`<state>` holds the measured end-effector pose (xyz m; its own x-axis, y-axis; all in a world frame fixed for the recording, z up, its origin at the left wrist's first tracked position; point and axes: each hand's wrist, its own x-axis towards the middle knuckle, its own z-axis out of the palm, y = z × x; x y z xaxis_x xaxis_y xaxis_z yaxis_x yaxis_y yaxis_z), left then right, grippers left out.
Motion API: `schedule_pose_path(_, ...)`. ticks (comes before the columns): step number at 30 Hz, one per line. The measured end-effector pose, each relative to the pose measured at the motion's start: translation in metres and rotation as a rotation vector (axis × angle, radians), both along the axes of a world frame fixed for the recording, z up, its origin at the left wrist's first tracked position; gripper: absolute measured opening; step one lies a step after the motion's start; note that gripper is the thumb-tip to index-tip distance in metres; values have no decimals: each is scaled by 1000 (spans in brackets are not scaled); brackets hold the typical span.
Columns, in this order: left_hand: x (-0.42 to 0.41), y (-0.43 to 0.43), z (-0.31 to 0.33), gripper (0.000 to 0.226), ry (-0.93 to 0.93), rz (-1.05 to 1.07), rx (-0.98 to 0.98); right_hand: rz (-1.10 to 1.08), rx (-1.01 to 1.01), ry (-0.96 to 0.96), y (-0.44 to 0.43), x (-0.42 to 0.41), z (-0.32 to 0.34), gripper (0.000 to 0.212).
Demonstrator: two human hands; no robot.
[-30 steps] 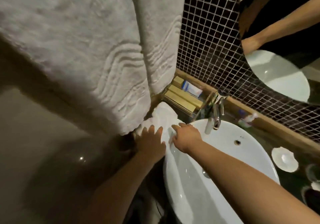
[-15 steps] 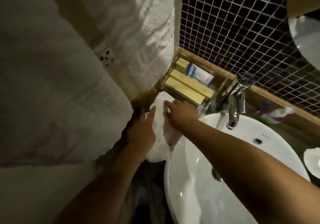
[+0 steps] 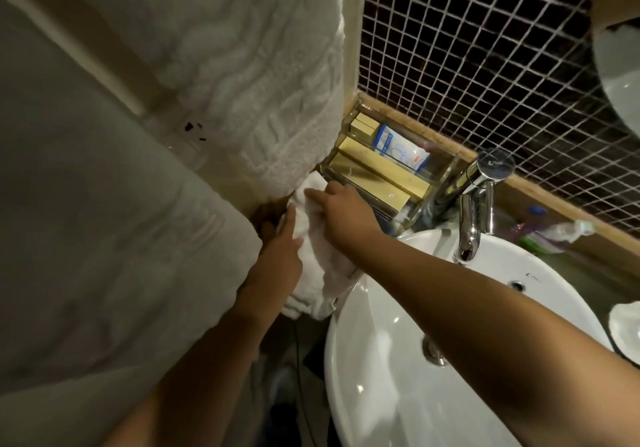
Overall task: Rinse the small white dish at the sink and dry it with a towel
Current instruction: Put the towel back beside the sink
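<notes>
Handling towel (image 3: 311, 256) left of sink (image 3: 381, 360) | left hand (image 3: 280, 259) flat, fingers extended against it | right hand (image 3: 343, 211) pressed on top, grip unclear to me | dish (image 3: 625, 329) far right on counter, untouched | I judged drying left.

head view | worn high, aimed forward-down | close over basin (image 3: 398, 360) at 5 o'clock | tiled wall (image 3: 485, 65) at 1 o'clock

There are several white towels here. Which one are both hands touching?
The small folded towel beside the basin, under the left hand and right hand. The two big towels hang on the wall untouched.
</notes>
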<state>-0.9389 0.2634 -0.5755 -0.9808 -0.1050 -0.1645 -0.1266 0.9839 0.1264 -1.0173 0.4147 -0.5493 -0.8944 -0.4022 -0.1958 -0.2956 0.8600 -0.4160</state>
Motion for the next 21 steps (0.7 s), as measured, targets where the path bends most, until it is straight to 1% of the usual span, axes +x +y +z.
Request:
schedule_pose_path(2, 2, -1, 3, 72, -16, -34, -63, 13, 61, 46, 4, -6, 3, 57)
schedule_pose_path(4, 13, -2, 2, 73, -61, -69, -92, -24, 151, 34, 15, -6, -2, 48)
schedule_pose_path(7, 35, 4, 6, 68, 14, -153, -23, -43, 216, 33, 31, 4, -9, 45)
schedule_pose_path(9, 50, 11, 6, 72, 27, -224, 20, -21, 196, 30, 36, 10, -11, 51)
schedule_pose_path(13, 62, 19, -6, 79, -105, -207, 13, -33, 215, -126, 31, 16, -11, 87)
schedule_pose_path(15, 60, 21, -12, 80, -127, -215, -16, -31, 215, -170, 27, 21, -14, 96)
schedule_pose_path(18, 62, 20, -23, 86, -116, -236, -49, -47, 169, -188, 28, 23, -18, 97)
schedule_pose_path(21, 73, 21, -33, 99, -89, -266, -100, -27, 170, -179, 29, 22, -20, 85)
